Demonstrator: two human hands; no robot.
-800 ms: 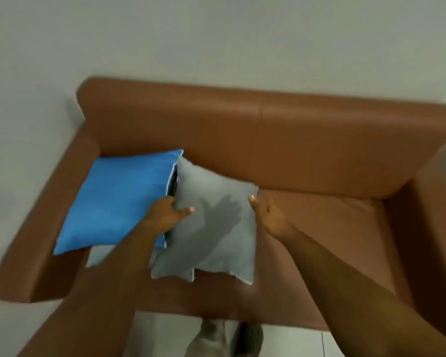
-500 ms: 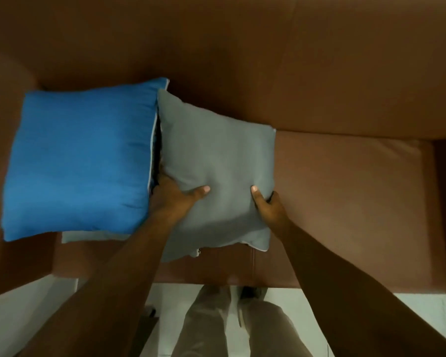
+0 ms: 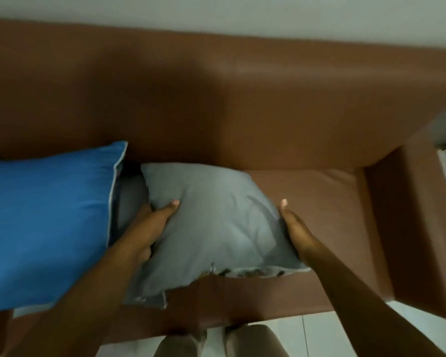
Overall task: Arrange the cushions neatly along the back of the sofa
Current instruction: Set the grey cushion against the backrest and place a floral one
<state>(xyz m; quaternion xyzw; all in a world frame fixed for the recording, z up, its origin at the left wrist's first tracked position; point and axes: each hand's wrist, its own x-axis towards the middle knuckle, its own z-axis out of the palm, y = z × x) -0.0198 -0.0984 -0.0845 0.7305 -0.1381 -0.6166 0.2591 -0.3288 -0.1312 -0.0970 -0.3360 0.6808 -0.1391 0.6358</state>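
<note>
A person leaning over a brown leather-look sofa grips a square grey fabric cushion with both bare hands. The left hand clasps the cushion's left edge, thumb pressed across the grey front face while the remaining fingers wrap out of sight behind the fabric, bunching it inward. The right hand is set against the cushion's right edge, largely flattened with the thumb pointing up along the seam; its fingers are hidden behind the cushion, so how far they curl cannot be told. The grey cushion sits on the seat, its upper corner close to the backrest and its lower corners toward the front edge of the seat, where a strip of patterned fabric shows along its lower right seam. Just beside it on the left, a larger square bright blue fabric cushion with a pale edge leans toward the backrest, with a second grey surface visible in the gap between the two. The right half of the seat is bare leather up to the sofa's right armrest. The person's light trouser legs and a pale tiled floor appear below the seat front, and a white wall rises behind the backrest.
</note>
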